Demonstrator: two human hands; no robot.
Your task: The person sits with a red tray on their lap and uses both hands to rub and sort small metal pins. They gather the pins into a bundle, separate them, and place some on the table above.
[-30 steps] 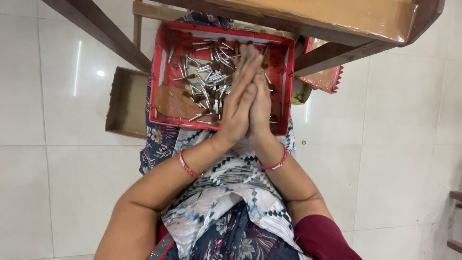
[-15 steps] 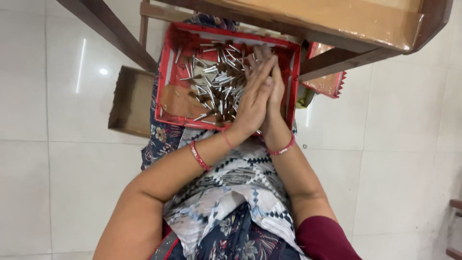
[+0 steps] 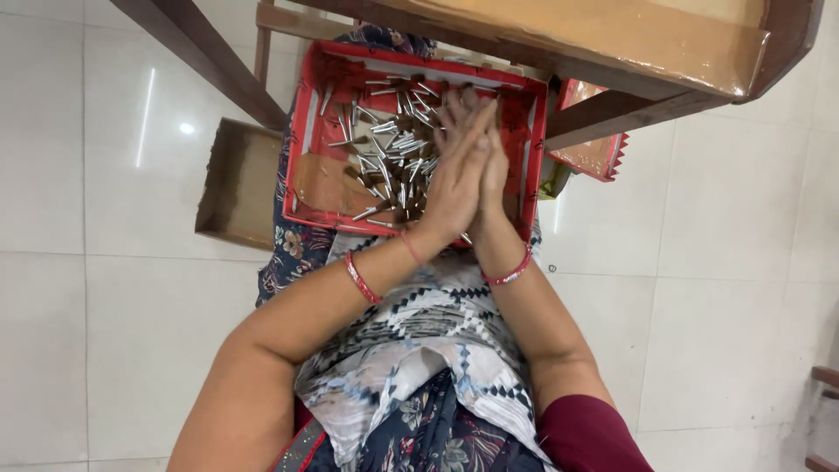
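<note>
The red tray [image 3: 301,131] lies on the person's lap, full of small metal pins [image 3: 393,149]. Above it the left hand [image 3: 454,175] and right hand [image 3: 495,170] press flat together, palms touching; whether they hold anything I cannot tell. A brown box [image 3: 236,179] is beside the tray.

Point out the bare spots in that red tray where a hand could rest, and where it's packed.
Inside the red tray, the near-left corner is bare brown floor, bordered by the left wall and the pile. The metal-tipped sticks crowd the middle and far side. The left hand and right hand, palms pressed together, fill the right part.
</note>
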